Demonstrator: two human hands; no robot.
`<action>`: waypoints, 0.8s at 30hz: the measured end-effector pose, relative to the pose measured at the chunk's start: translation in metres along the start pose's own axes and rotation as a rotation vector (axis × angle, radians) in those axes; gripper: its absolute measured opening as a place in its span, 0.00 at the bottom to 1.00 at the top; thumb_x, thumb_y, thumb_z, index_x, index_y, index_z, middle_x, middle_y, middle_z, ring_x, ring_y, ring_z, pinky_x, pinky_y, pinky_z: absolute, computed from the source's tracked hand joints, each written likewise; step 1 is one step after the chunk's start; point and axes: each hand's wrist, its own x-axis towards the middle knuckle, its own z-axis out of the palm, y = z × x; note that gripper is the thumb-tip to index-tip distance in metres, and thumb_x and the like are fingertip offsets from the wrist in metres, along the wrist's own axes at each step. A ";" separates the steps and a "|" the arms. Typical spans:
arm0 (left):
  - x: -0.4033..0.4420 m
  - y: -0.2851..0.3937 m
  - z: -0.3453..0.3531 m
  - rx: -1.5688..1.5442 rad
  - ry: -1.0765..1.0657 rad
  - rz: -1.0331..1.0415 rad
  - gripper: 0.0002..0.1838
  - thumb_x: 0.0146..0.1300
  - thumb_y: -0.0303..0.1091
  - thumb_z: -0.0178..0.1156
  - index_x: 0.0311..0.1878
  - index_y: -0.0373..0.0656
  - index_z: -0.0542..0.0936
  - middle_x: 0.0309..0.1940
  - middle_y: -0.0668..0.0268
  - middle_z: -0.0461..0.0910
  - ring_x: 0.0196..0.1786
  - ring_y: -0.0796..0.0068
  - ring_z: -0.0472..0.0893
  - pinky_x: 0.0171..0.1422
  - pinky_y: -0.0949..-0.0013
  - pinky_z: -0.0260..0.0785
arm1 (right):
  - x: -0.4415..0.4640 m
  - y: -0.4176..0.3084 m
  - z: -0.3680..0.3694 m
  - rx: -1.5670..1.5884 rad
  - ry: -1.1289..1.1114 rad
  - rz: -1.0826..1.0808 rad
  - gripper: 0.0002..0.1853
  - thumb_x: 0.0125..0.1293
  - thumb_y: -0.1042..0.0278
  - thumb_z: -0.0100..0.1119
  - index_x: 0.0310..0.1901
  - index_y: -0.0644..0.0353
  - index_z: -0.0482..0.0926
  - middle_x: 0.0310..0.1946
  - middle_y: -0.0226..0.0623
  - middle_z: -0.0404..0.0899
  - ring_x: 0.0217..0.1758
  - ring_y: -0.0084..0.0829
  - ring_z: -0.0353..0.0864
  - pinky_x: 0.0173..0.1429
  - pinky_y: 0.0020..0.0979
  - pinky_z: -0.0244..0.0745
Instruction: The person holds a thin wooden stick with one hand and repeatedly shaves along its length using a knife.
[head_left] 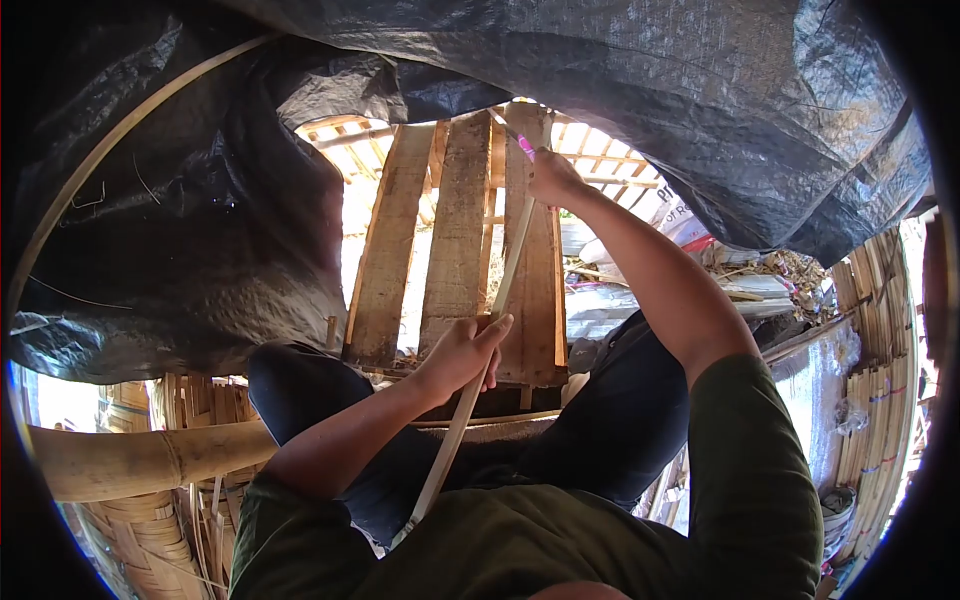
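A long, pale bamboo strip (455,440) runs from my lap up and away over the wooden planks (455,235). My left hand (465,355) is wrapped round the strip near its middle, with the thumb along it. Farther up, my right hand (556,182) is closed on a knife with a pink part (526,148) showing above the fingers. The knife is at the far part of the strip, and its blade is hard to make out. The strip's upper end is partly hidden by my right hand.
Dark plastic sheeting (640,90) hangs overhead and on the left. A thick bamboo pole (150,462) lies at the left. Bundled bamboo strips (870,400) stand at the right, and a printed sack (680,215) lies beyond my right forearm.
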 end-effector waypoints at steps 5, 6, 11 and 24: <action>-0.005 -0.010 0.008 -0.355 -0.027 0.053 0.19 0.73 0.51 0.50 0.38 0.44 0.66 0.19 0.71 0.67 0.15 0.78 0.72 0.15 0.74 0.60 | 0.001 0.020 0.009 0.052 0.001 0.001 0.17 0.64 0.69 0.56 0.48 0.73 0.69 0.27 0.49 0.80 0.19 0.38 0.82 0.18 0.36 0.78; -0.007 -0.012 0.009 -0.357 -0.028 0.050 0.19 0.73 0.51 0.50 0.38 0.44 0.66 0.19 0.71 0.67 0.15 0.78 0.72 0.15 0.74 0.60 | -0.003 0.019 0.009 0.052 -0.001 0.003 0.17 0.64 0.69 0.56 0.48 0.73 0.69 0.27 0.49 0.80 0.19 0.38 0.82 0.18 0.36 0.78; -0.015 -0.018 0.005 -0.389 -0.132 -0.012 0.18 0.75 0.51 0.47 0.38 0.47 0.63 0.17 0.73 0.61 0.13 0.85 0.61 0.13 0.78 0.56 | -0.024 0.004 -0.008 -0.113 -0.005 0.147 0.31 0.71 0.38 0.45 0.42 0.65 0.81 0.34 0.53 0.83 0.40 0.52 0.84 0.48 0.49 0.76; -0.029 -0.033 -0.023 -0.397 -0.154 -0.174 0.20 0.74 0.56 0.45 0.41 0.47 0.67 0.16 0.78 0.58 0.11 0.87 0.59 0.12 0.80 0.53 | -0.085 0.018 -0.004 -0.093 -0.153 -0.066 0.10 0.69 0.71 0.49 0.41 0.69 0.78 0.32 0.49 0.81 0.35 0.39 0.82 0.41 0.39 0.72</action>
